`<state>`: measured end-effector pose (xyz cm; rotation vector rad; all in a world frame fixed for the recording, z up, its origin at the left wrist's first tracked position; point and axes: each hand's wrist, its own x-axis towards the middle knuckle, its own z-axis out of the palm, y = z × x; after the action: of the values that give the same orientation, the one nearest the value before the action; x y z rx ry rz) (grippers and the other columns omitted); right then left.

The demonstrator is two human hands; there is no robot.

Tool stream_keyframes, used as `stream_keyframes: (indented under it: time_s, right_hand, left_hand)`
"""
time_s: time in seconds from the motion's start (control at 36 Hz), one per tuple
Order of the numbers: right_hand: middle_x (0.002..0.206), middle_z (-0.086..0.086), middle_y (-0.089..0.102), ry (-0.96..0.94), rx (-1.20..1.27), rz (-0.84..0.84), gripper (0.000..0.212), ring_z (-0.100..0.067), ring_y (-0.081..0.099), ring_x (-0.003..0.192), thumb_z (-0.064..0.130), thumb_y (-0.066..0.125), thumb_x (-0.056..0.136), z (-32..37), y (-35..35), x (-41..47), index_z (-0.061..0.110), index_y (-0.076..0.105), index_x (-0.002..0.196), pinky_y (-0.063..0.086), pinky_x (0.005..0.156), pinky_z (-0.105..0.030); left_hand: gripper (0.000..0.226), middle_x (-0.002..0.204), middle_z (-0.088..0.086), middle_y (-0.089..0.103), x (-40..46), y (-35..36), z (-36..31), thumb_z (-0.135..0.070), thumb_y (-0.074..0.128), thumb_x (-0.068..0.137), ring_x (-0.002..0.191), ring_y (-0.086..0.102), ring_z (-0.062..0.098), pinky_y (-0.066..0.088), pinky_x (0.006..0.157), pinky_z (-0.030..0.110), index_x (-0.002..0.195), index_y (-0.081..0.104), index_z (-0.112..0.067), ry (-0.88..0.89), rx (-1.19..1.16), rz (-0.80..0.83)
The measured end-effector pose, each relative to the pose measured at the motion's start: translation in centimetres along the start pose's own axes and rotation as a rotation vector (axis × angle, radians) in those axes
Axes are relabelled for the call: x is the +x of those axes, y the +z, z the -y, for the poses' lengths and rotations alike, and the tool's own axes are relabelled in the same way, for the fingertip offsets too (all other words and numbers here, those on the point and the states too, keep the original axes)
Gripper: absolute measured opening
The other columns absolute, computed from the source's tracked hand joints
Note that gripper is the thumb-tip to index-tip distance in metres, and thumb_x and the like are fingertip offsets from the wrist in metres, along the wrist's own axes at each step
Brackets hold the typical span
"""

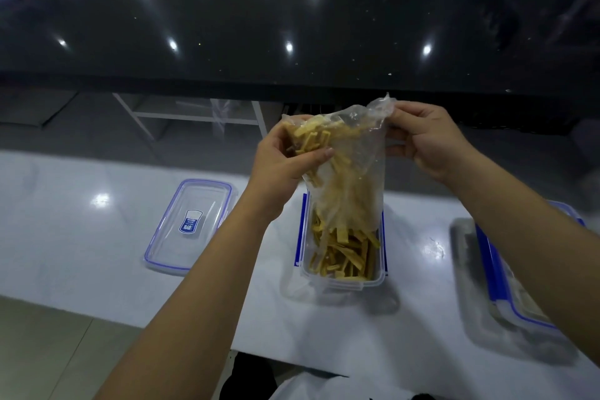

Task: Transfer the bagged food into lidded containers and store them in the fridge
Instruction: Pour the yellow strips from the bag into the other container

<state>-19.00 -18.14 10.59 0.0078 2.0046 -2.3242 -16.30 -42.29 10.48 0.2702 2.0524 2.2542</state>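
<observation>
Both hands are up over the middle of the white bench, set apart with a clear plastic bag (352,172) stretched between them. The left hand (285,156) curls round the bag's upturned bottom end, thumb pressed over the yellow strips (311,136) bunched there. The right hand (425,140) pinches the other top corner, fingers folded in. The bag's mouth hangs down into the open container (342,256), already holding a heap of strips. A lid (190,224) lies flat towards the left; another container (513,276) sits near the right edge.
</observation>
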Motion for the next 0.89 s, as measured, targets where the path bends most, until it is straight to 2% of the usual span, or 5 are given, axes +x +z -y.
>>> stream_keyframes:
  time_s: [0.28, 0.39, 0.53, 0.75, 0.89]
  right_hand:
    - [0.115, -0.020, 0.072, -0.030, 0.007, 0.021, 0.027, -0.035, 0.070, 0.103, 0.024, 0.060, 0.097, 1.7, 0.6, -0.6, 0.010, 0.072, 0.116, 0.061, 0.076, -0.045]
    - [0.107, -0.018, 0.074, -0.063, 0.017, -0.001, 0.027, -0.033, 0.072, 0.097, 0.022, 0.061, 0.096, 2.2, 1.1, -1.0, 0.006, 0.072, 0.116, 0.060, 0.072, -0.043]
    - [0.110, -0.022, 0.072, -0.093, 0.041, 0.003, 0.023, -0.041, 0.068, 0.108, 0.018, 0.061, 0.097, 2.8, 1.3, -1.2, 0.006, 0.073, 0.112, 0.059, 0.085, -0.052]
    - [0.105, -0.014, 0.076, -0.141, 0.047, 0.001, 0.018, -0.033, 0.072, 0.102, 0.022, 0.063, 0.096, 2.5, 0.8, -1.2, 0.014, 0.078, 0.101, 0.061, 0.079, -0.044]
    - [0.110, -0.005, 0.075, 0.054, -0.089, 0.121, 0.028, -0.025, 0.073, 0.100, 0.033, 0.076, 0.080, -2.3, -0.8, -1.5, 0.024, 0.076, 0.107, 0.062, 0.079, -0.037]
  left_hand:
    - [0.045, 0.099, -0.012, 0.073, -0.1, -0.1, -0.2, -0.005, 0.084, 0.076, 0.101, 0.070, 0.012, 0.059, 0.079, 0.027, 0.110, 0.068, -0.030, 0.003, -0.014, -0.019]
    - [0.046, 0.106, -0.004, 0.071, -0.3, -0.2, 0.1, -0.005, 0.084, 0.076, 0.105, 0.070, 0.017, 0.060, 0.083, 0.033, 0.112, 0.067, -0.028, -0.011, -0.017, -0.041]
    - [0.046, 0.108, -0.002, 0.071, -0.5, -0.3, 0.3, -0.006, 0.085, 0.075, 0.108, 0.069, 0.022, 0.060, 0.085, 0.035, 0.111, 0.069, -0.030, -0.006, -0.030, -0.030]
    - [0.044, 0.104, -0.006, 0.073, -0.6, -0.7, 0.3, -0.008, 0.086, 0.074, 0.104, 0.071, 0.016, 0.059, 0.079, 0.027, 0.106, 0.071, -0.034, 0.019, -0.039, -0.052]
    - [0.044, 0.105, -0.002, 0.074, -1.1, -0.8, 2.4, -0.011, 0.086, 0.075, 0.104, 0.072, 0.020, 0.059, 0.080, 0.029, 0.112, 0.069, -0.027, -0.062, -0.027, -0.053]
